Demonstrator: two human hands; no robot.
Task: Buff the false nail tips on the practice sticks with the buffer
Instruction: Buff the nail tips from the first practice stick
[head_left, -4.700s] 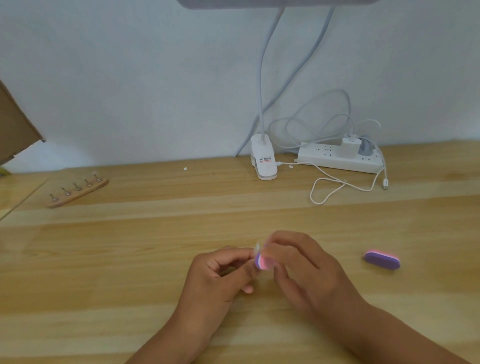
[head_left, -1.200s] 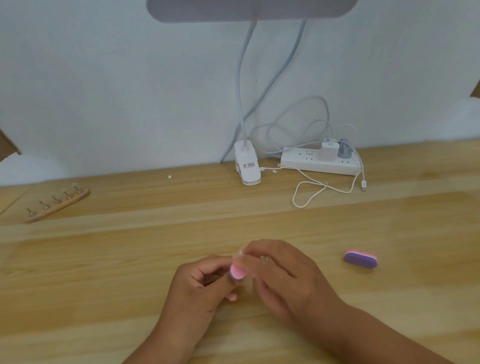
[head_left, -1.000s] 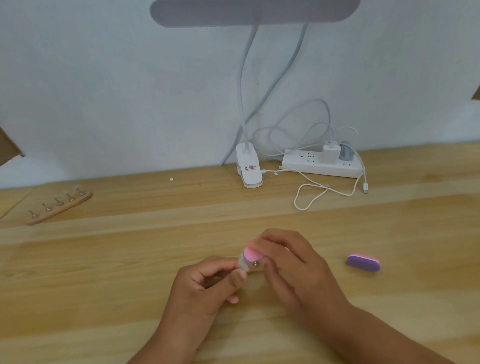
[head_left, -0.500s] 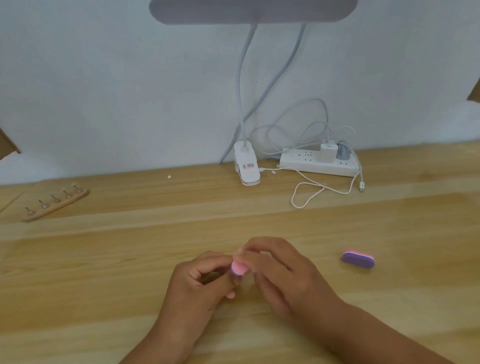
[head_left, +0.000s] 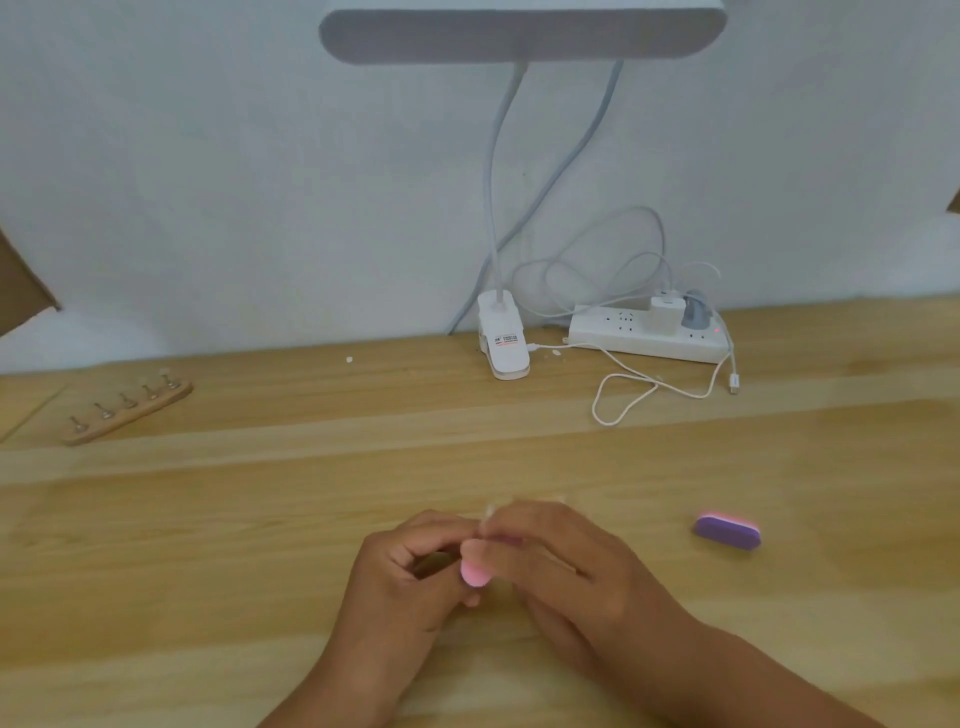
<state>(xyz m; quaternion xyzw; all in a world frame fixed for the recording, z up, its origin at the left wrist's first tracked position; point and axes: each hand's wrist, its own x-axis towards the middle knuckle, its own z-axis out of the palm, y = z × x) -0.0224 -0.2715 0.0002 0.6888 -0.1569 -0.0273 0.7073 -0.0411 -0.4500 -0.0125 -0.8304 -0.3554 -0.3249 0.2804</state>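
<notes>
Near edge of the counter (head_left: 249, 530): left hand (head_left: 402, 582) grip pinches a blurred pale nail tip (head_left: 488, 513). Right hand (head_left: 563, 571) grip holds the pink buffer (head_left: 474, 572) against it. A purple buffer (head_left: 727, 531) lies apart to the right. Far left: stick holder (head_left: 127, 414). At the wall: lamp clamp (head_left: 503, 345).

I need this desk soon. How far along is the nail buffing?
Done: nothing shows as finished; the tips are too small to judge. In hand: the left hand holds one practice stick, mostly hidden, while the right hand holds the pink buffer against it. Left: possibly the five sticks standing in the wooden holder. A purple buffer lies apart on the table.
</notes>
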